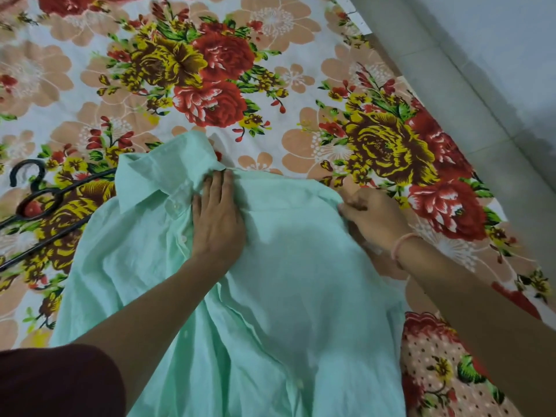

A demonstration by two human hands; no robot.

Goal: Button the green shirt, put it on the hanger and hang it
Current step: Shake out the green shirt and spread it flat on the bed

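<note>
A pale green shirt (279,284) lies front-up on the flowered bedsheet (210,70), its collar pointing to the far left. My left hand (218,215) rests flat on the shirt just below the collar, fingers straight, next to the button placket. My right hand (376,218) pinches the shirt's right shoulder edge with curled fingers. A black hanger (39,203) lies on the sheet to the left, its right part tucked under the shirt's collar side.
The bed's right edge runs diagonally along a grey tiled floor (481,70). A pink band circles my right wrist (401,245). A dark red sleeve (57,383) shows at the bottom left.
</note>
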